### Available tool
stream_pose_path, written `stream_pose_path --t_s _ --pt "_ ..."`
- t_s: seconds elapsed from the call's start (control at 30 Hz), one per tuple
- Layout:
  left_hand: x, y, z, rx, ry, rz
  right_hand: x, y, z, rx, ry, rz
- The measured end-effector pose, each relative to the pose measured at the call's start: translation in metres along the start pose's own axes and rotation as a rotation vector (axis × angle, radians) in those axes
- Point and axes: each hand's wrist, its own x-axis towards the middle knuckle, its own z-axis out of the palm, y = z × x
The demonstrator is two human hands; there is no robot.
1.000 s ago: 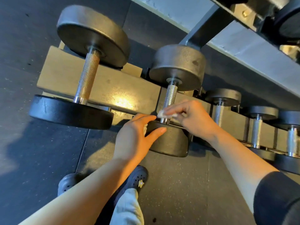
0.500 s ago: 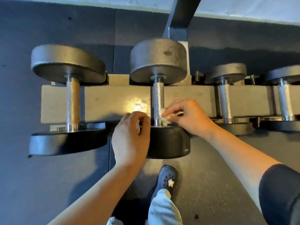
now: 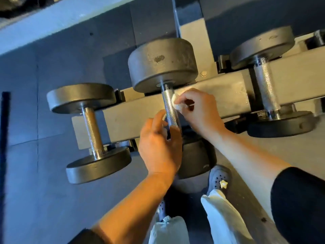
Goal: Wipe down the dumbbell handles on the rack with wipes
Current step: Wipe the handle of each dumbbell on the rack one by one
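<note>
Three dumbbells lie side by side across the rail of the rack (image 3: 133, 111), each with its handle crossing the rail and a weight head on either side. The middle dumbbell (image 3: 162, 65) is the one under the hands: its knurled metal handle (image 3: 170, 106) runs from the large far head down toward the near head (image 3: 197, 155), which sits just above the person's shoe (image 3: 219, 178). The right hand (image 3: 200, 111) comes in from the right side of that handle, its thumb and fingertips curled together and pinching a small crumpled white wipe (image 3: 175, 103), which is pressed against the right side of the handle in its upper half. The left hand (image 3: 159, 147) is at the lower part of the same handle, fingers bent around it from the left with the thumb on the other side, so it grips the bar just above the near head; a pale scrap shows by its forefinger, but whether that is another wipe is too small to tell. The left dumbbell (image 3: 91, 131) lies untouched, well apart from both hands, and the right dumbbell (image 3: 265, 85) rests just beyond the right wrist. Below, light trouser legs (image 3: 221, 217) stand on the dark rubber floor (image 3: 35, 173).
</note>
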Motion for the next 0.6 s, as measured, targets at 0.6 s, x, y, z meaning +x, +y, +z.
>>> stream_pose_path --t_s 0.6 --pt "-0.001 0.009 -0.003 0.112 -0.097 -0.045 0.025 0.028 -0.002 0.291 -0.046 0.179"
